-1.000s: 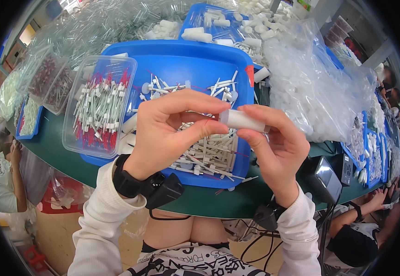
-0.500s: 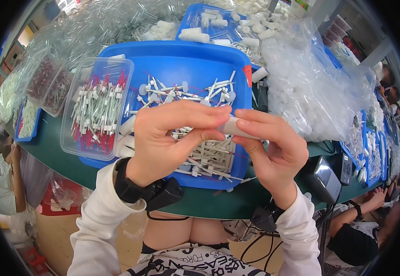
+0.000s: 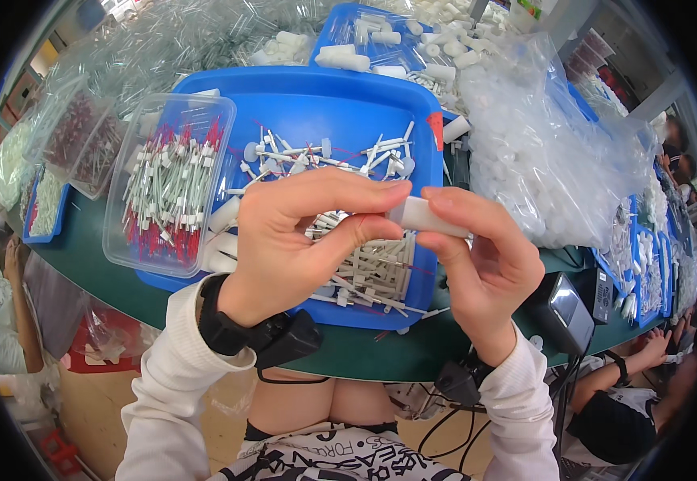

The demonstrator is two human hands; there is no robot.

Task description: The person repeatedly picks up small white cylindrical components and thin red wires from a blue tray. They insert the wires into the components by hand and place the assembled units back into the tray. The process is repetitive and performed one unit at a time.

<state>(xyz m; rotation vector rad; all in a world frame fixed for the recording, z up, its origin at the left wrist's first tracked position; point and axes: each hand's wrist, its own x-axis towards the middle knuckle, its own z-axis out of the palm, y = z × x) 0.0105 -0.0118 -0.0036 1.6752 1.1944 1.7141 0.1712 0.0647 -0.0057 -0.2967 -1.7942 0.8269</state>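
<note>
A short white plastic cylinder (image 3: 427,217) lies across between my two hands, above the blue tray (image 3: 324,88). My right hand (image 3: 489,272) grips its right part between thumb and fingers. At its left end, where a translucent rim shows, the thumb and index finger of my left hand (image 3: 284,240) are pinched; the fingertips hide the detail there. Below in the tray lie thin white rods (image 3: 380,276) with wires, and more rods with red threads (image 3: 292,156). A few white cylinders (image 3: 222,248) rest by my left wrist.
Left in the tray stands a clear plastic box (image 3: 116,232) full of white-and-red wired pieces. Clear tubes (image 3: 164,52) are heaped at the back. A big clear bag of white parts (image 3: 533,176) lies at the right, near a black device (image 3: 565,313). Other people sit at both sides.
The right fingers have shifted slightly right along the white cylinder, so more of it shows. The left hand has moved slightly right, still pinching at its left end.
</note>
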